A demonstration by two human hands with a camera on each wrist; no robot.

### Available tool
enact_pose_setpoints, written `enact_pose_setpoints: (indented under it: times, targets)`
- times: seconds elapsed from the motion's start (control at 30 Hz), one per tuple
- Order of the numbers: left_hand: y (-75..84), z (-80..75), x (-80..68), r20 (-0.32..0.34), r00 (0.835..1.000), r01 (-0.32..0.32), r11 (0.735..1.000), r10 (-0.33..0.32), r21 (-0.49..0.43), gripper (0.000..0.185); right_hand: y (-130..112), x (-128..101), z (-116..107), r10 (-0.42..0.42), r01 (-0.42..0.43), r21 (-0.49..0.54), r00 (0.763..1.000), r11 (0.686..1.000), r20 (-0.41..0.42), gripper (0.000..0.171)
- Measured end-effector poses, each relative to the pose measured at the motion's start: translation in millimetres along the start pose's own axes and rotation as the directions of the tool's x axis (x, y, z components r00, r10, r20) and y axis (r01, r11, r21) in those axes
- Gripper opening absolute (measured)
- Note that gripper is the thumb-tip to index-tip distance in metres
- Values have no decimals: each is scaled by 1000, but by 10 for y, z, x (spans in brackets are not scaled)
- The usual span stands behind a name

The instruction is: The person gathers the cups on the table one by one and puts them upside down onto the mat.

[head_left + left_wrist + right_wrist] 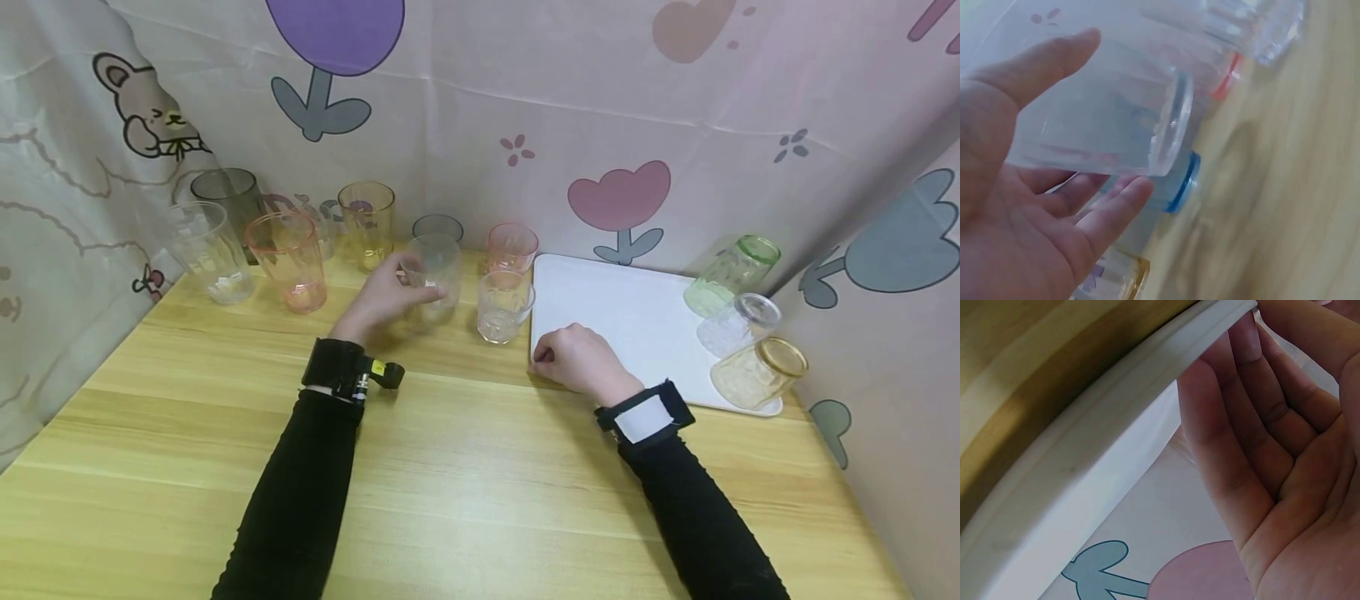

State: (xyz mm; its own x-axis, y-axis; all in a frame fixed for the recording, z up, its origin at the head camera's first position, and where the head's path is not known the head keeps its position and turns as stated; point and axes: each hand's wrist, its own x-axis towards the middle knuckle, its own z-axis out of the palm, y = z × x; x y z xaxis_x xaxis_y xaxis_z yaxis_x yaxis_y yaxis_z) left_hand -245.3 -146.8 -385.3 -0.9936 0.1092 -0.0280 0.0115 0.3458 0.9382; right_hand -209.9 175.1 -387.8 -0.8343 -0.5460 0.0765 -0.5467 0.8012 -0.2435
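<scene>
My left hand [386,293] holds a tall clear glass [441,265], thumb on its near side and fingers beyond it. In the left wrist view, the thick base of this glass [1172,128] points toward the tabletop. Behind it is a blue-rimmed glass [1185,184], partly hidden. At the near left corner of a white tray [600,292], my right hand [581,358] pinches the rim. The right wrist view has the fingertips and thumb against the tray's edge [1104,419]. A clear glass mug [499,321] stands between the held glass and the tray, with a pink glass [513,243] behind it.
Along the tray's right end sit a green glass [723,279], a clear glass [735,325] and a yellow glass [753,375]. Left of my left hand stand an amber glass [367,225], a pink tumbler [292,262], a clear tumbler [213,258] and a dark glass [232,196].
</scene>
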Motion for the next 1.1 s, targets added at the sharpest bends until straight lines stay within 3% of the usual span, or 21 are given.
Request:
enact_pose_setpoints:
  times: [0.17, 0.27, 0.33, 0.43, 0.5, 0.57, 0.67, 0.83, 0.9, 0.97, 1.1]
  targets:
    - [75, -7, -7, -57, 998, -2, 995, -4, -100, 89, 0, 0, 1, 1, -1, 1, 1000, 1000, -3, 7]
    - [113, 11, -1, -74, 997, -13, 977, -3, -214, 85, 2, 0, 0, 3, -3, 2, 1000, 1000, -3, 7]
    - [139, 39, 6, -71, 997, -20, 943, -4, -331, 77, 4, 1, 0, 2, -2, 3, 1000, 1000, -2, 7]
    - [179, 105, 19, -60, 998, -33, 864, 4, -503, 45, 5, 2, 0, 0, 0, 2, 1000, 1000, -2, 8]
    - [208, 154, 24, -37, 999, -37, 816, 19, -578, 22, 8, 3, 0, -1, 1, 0, 1000, 1000, -1, 8]
    - [233, 201, 26, -7, 999, -30, 788, 32, -615, 14, 12, 5, -3, -3, 3, -2, 1000, 1000, 2, 8]
    - [280, 254, 14, 41, 998, -10, 775, 46, -631, 14, 22, 3, -25, -11, 11, -4, 1000, 1000, -7, 7]
    - [357, 325, -4, 108, 992, 31, 723, 61, -691, 58, 38, -14, -112, -47, 45, -19, 992, 999, -117, 7]
    - [383, 357, -10, 125, 989, 36, 708, 74, -706, 65, 40, -20, -146, -79, 74, -30, 976, 997, -203, 9]
    - [406, 394, -14, 136, 987, 37, 703, 85, -710, 71, 37, -19, -170, -122, 116, -37, 942, 993, -312, 10]
    - [457, 480, -31, 162, 979, 28, 705, 124, -709, 93, 10, -5, -181, -205, 209, -55, 818, 976, -537, 27]
